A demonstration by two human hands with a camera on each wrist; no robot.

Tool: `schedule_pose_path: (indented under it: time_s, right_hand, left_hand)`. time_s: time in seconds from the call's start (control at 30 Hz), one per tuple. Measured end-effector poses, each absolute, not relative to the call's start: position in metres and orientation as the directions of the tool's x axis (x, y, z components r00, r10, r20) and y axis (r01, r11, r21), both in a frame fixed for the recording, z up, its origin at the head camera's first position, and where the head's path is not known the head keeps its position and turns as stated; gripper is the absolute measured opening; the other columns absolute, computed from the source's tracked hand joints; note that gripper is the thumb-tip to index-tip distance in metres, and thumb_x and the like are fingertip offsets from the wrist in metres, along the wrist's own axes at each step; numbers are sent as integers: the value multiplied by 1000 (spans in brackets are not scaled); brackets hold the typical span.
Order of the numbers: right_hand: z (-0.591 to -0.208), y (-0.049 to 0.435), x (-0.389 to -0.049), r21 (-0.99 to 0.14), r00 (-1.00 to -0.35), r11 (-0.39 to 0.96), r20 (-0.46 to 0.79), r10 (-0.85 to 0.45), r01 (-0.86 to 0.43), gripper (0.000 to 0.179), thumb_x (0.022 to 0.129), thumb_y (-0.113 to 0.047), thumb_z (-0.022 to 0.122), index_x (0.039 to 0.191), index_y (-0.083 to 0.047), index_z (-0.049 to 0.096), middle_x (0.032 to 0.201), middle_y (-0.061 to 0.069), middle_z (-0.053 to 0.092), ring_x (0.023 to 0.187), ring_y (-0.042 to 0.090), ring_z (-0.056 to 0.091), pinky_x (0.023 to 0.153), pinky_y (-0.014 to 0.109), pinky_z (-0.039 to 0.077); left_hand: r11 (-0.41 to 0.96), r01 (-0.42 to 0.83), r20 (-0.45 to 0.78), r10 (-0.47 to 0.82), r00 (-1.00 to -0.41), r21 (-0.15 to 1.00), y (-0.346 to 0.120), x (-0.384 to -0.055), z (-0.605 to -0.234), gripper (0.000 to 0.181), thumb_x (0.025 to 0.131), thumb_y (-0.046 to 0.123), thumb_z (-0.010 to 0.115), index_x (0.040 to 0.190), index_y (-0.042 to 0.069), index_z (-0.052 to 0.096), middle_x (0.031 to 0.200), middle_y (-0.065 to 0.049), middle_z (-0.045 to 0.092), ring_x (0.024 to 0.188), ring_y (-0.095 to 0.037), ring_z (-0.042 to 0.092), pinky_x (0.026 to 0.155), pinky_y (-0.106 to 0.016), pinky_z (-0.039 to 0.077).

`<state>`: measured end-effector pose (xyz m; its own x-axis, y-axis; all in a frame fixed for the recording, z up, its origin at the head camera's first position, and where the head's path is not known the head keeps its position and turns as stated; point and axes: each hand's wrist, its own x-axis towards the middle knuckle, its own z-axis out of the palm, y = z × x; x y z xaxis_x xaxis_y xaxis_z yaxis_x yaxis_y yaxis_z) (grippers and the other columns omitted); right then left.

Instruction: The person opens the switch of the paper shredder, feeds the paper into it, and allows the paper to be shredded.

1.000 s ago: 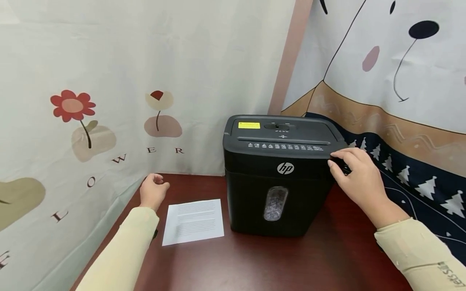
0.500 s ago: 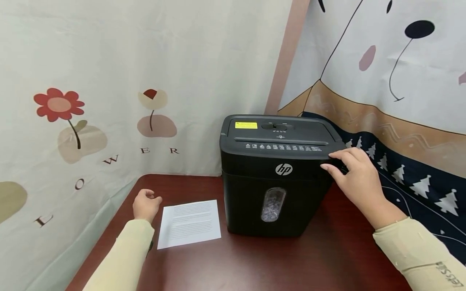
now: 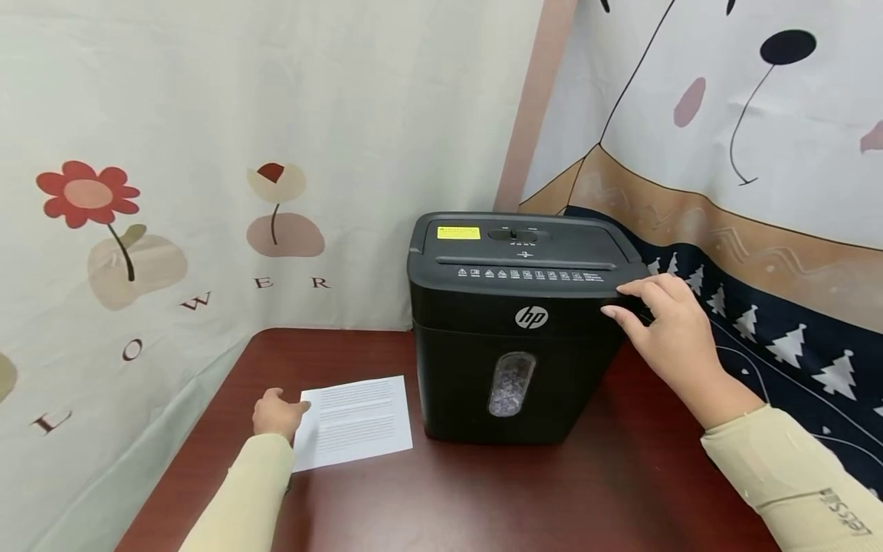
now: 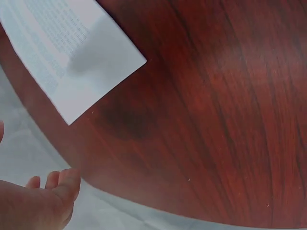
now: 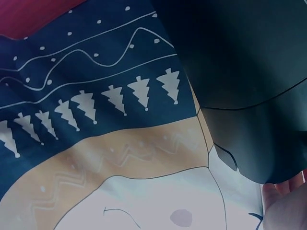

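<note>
A black HP paper shredder (image 3: 483, 368) stands upright on the table, with shredded bits behind its front window. My right hand (image 3: 669, 333) holds its top right corner, fingertips at the lid's edge and thumb at the front face. In the right wrist view, part of the right hand (image 5: 288, 206) shows against the shredder (image 5: 249, 120). Left of the shredder lies a printed sheet of paper (image 3: 359, 422). My left hand (image 3: 276, 415) is at the sheet's left edge, thumb toward it, fingers loosely bent. In the left wrist view, the left hand (image 4: 45, 201) appears apart from the paper (image 4: 103, 72).
The dark red wooden table (image 3: 483, 498) has a rounded back left corner. Behind it hangs a pale curtain (image 3: 359, 153) printed with flowers and letters. A bear-patterned cloth (image 3: 745, 199) hangs at the right, close to the shredder and my right arm.
My left hand has come down and toward me, from beyond the sheet's top left corner to its left edge. The right hand stays at the shredder's corner. The view has shifted slightly right.
</note>
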<state>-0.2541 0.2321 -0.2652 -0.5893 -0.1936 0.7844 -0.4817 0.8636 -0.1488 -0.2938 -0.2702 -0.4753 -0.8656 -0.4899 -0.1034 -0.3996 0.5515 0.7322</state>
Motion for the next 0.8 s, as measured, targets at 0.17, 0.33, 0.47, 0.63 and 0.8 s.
schedule_pose_path:
  time_s: [0.17, 0.33, 0.47, 0.63, 0.8]
  right_hand:
    - [-266, 231, -254, -150, -587, 863, 787, -191, -482, 33, 71, 1, 82, 101, 3, 67, 96, 19, 63, 97, 34, 53, 85, 47, 44]
    - [-266, 231, -255, -150, -581, 862, 792, -188, -484, 33, 71, 2, 82, 100, 4, 67, 95, 18, 63, 96, 34, 53, 83, 45, 44]
    - [-266, 231, -256, -155, -587, 863, 788, -186, -481, 33, 71, 2, 82, 101, 4, 67, 95, 19, 63, 96, 34, 53, 83, 45, 44]
    - [-266, 231, -255, -160, -597, 865, 781, -183, -475, 33, 72, 1, 81, 102, 4, 67, 95, 19, 62, 96, 34, 53, 84, 46, 44]
    - [-266, 230, -256, -163, -599, 865, 780, -181, -474, 33, 72, 2, 81, 101, 4, 66, 95, 19, 62, 97, 35, 53, 83, 47, 44]
  left_hand:
    - [564, -420, -138, -474, -870, 711, -267, -297, -486, 70, 85, 15, 64, 137, -18, 29, 130, -42, 33, 125, -56, 30, 104, -62, 30]
    - [587, -424, -143, -464, -874, 690, -263, -297, -489, 72, 84, 16, 65, 134, -21, 29, 127, -43, 34, 122, -57, 30, 104, -62, 30]
    - [611, -434, -143, -465, -874, 662, -262, -297, -491, 70, 82, 16, 66, 129, -23, 31, 122, -44, 36, 119, -57, 31, 102, -61, 30]
    - [642, -435, -138, -460, -877, 631, -263, -299, -495, 67, 80, 17, 67, 121, -25, 35, 116, -44, 39, 115, -57, 33, 100, -60, 30]
    - [667, -431, -138, -446, -884, 607, -263, -304, -502, 67, 79, 19, 67, 117, -27, 37, 114, -45, 40, 112, -57, 36, 98, -60, 32]
